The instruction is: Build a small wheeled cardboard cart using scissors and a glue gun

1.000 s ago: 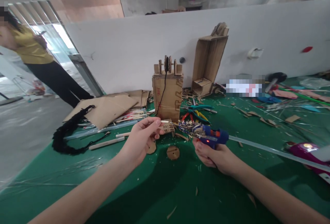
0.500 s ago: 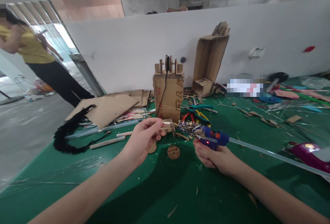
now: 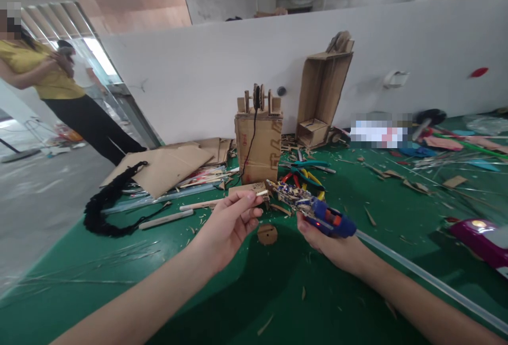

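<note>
My left hand [image 3: 232, 223] pinches a small wooden stick [image 3: 260, 193] between thumb and fingers, above the green table [image 3: 246, 292]. My right hand [image 3: 329, 242] grips a blue glue gun [image 3: 323, 217] whose debris-crusted nozzle [image 3: 278, 187] points up-left, almost touching the stick's tip. A long clear glue stick [image 3: 420, 273] trails from the gun's back to the lower right. A round cardboard disc [image 3: 267, 234] lies on the table below the two hands, and a small cardboard block [image 3: 248, 188] sits just behind the stick.
A cardboard box model with a black cord [image 3: 259, 144] stands behind the hands, a taller cardboard shelf [image 3: 320, 96] leans on the white wall. Pliers [image 3: 305, 168], flat cardboard [image 3: 166, 168], a black braid [image 3: 107, 202], scraps and a magenta tool [image 3: 482, 236] lie around. A person in yellow [image 3: 43, 80] stands far left.
The glue gun has tilted, nozzle rising toward the stick's tip, and my right hand dropped slightly. My left hand shifted a little right and down. The person at left turned.
</note>
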Tool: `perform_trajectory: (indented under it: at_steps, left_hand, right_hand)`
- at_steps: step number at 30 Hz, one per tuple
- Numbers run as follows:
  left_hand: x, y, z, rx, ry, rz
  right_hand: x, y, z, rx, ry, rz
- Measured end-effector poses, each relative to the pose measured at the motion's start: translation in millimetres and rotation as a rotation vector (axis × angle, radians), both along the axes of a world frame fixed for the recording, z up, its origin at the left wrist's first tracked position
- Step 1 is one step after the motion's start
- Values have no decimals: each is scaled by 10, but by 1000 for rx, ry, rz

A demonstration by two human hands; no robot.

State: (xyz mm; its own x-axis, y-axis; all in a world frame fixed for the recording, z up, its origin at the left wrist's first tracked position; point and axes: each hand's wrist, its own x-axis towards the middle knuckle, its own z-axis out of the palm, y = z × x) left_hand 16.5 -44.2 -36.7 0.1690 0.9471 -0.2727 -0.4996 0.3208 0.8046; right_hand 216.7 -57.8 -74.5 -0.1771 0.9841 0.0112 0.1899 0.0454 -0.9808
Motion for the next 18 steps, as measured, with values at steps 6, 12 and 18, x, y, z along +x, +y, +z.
perform_trajectory:
  at_steps: [6,12,18]
  left_hand:
    - [6,-4,-7,1,-12,-5]
    - [11,-4,4,30,-19,-7]
    - [-4,-11,8,52,-31,-24]
  right_hand:
    - [1,45,-78,182,-40,84]
    - [15,28,-70,209,-113,117]
    - [7,20,-44,206,-91,121]
